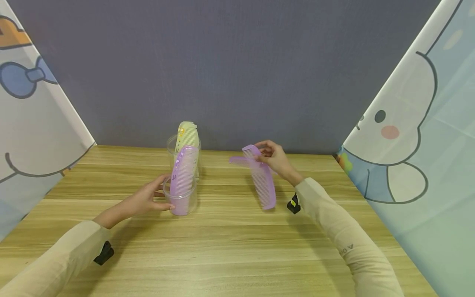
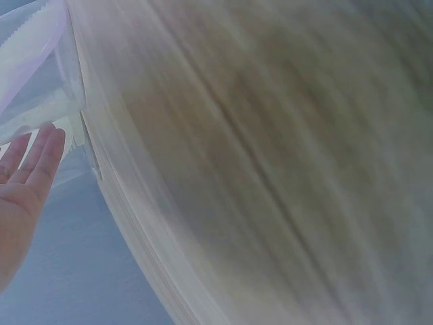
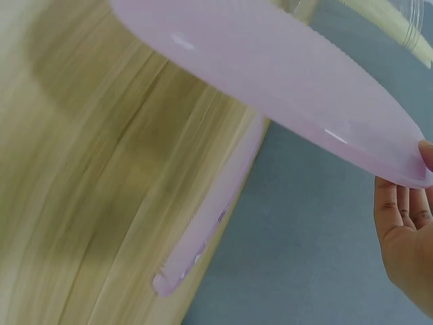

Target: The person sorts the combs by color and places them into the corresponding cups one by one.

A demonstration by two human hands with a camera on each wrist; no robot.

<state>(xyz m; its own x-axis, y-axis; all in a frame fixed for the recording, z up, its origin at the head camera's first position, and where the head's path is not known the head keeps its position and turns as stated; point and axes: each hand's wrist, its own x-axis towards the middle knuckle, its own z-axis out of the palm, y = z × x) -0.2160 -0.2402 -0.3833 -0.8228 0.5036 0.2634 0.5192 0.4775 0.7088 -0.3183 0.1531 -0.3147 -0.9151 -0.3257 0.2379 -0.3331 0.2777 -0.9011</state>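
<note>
My left hand [image 1: 150, 198] holds a front clear plastic cup [image 1: 191, 200] from its left side, thumb along the front and fingers toward the back. In that cup a purple comb [image 1: 183, 171] stands upright, leaning slightly right. Directly behind is another clear cup [image 1: 171, 144] with pale yellow combs [image 1: 187, 134] in it. On the right, my right hand [image 1: 274, 159] pinches a second purple comb [image 1: 264, 183] near its upper end. That comb slants down toward the person. Another purple comb [image 3: 210, 210] lies on the table behind it, partly covered by the hand and held comb.
The wood-grain table [image 1: 222, 255] ends at a dark grey panel [image 1: 237, 74] behind the cups. Cartoon-printed sheets [image 1: 400, 136] flank both sides. Black wrist devices [image 1: 293, 204] hang under the sleeves.
</note>
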